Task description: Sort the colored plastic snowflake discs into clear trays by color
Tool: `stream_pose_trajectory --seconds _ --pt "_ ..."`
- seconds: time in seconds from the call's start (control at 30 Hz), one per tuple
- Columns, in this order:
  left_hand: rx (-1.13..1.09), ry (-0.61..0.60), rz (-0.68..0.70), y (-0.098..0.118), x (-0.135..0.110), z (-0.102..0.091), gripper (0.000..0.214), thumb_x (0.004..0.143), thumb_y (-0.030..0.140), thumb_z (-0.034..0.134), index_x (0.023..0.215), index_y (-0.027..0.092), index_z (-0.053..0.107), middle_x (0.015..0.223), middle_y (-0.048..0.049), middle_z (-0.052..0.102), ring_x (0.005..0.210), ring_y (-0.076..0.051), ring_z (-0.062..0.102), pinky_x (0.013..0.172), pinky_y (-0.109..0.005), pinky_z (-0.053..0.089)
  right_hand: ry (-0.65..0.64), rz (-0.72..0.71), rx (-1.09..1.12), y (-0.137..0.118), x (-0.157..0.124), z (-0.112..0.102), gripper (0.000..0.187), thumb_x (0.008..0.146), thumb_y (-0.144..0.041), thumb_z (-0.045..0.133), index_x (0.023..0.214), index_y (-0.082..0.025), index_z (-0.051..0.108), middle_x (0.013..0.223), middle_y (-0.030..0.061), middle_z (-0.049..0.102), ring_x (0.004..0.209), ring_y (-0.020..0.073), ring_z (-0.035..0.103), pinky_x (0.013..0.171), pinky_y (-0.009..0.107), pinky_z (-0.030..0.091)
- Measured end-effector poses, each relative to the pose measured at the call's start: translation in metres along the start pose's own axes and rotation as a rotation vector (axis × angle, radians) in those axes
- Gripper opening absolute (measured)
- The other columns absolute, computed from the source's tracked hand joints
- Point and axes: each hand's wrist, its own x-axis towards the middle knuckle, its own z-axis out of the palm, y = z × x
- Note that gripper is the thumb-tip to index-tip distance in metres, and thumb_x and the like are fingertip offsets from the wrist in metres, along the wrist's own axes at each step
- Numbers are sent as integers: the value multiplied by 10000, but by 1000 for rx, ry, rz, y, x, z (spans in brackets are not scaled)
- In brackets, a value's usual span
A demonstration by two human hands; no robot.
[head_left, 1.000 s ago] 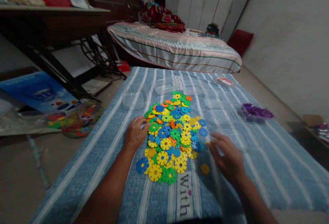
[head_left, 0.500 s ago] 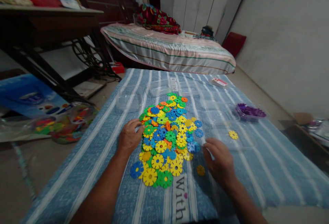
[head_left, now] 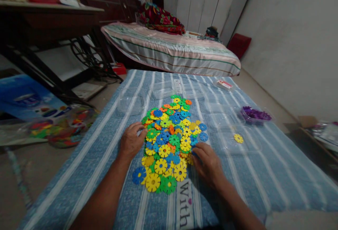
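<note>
Right-hand grip [head_left: 207, 161]: fingers curled narrow at the right edge of the pile of discs [head_left: 171, 140]; cannot tell whether a disc is pinched. Left-hand grip [head_left: 132, 140]: fingers bent at the pile's left edge; hold on a disc likewise unclear. Pile lies on the cloth-covered worktop [head_left: 105, 145]. Right of pile: one yellow disc [head_left: 238, 138] in a clear tray [head_left: 227, 143]; farther right, purple pieces [head_left: 255, 113], boxed. Beyond pile: clear containers [head_left: 163, 91], then a bed [head_left: 171, 52].

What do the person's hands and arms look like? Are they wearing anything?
The left hand and right hand are bare, with no gloves. No sleeves cover the visible forearms, and no watch or bracelet shows.
</note>
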Motion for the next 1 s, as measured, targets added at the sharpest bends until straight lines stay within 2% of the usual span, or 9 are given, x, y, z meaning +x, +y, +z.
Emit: stream_pose_trajectory --seconds 0.13,0.33,0.67,1.0 --pt "-5 7 4 0 0 0 235 831 392 536 846 206 679 1113 -102 721 1092 -254 659 1033 -387 511 -67 2 26 -5 3 8 152 949 -235 525 1031 -204 649 1064 122 669 1025 252 635 877 420 581" --pt "-15 -7 3 2 -1 -2 225 822 382 539 842 206 677 1107 -101 725 1087 -258 662 1035 -395 513 -93 20 31 -5 4 15 128 939 -233 548 1024 -218 643 1052 110 660 1010 248 631 873 394 566" --pt "-16 20 -6 4 -1 -2 187 802 359 555 816 221 681 1084 -77 735 1060 -245 668 1017 -375 527 -118 13 61 -5 4 15 125 957 -228 525 1005 -217 640 1025 104 667 992 239 624 881 396 554" --pt "-20 -7 -3 6 0 -3 194 814 365 546 812 214 668 1097 -92 729 1079 -252 663 1028 -392 516 -136 -12 75 -3 6 12 108 965 -216 517 985 -212 623 994 95 661 971 229 612 859 383 549"
